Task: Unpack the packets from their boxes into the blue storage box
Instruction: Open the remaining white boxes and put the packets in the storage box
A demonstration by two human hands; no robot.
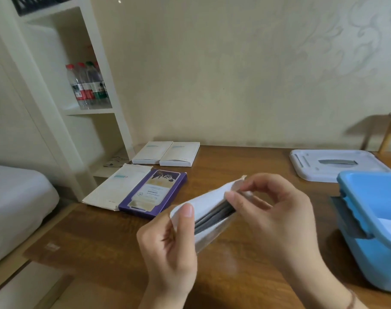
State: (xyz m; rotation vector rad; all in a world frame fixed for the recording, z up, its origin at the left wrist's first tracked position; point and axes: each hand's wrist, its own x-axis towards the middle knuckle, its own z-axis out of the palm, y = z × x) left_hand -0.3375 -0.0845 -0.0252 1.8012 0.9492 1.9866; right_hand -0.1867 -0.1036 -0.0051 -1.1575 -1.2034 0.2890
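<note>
Packets (214, 216), grey, sit edge-on inside the white box (206, 202) I hold at centre frame above the table (105, 237). My left hand (170, 244) grips the box's lower end, thumb along its face. My right hand (272, 210) pinches at the open top end. At the right edge of the frame stands the blue storage box (366, 219), its white lid (330, 165) behind it.
</note>
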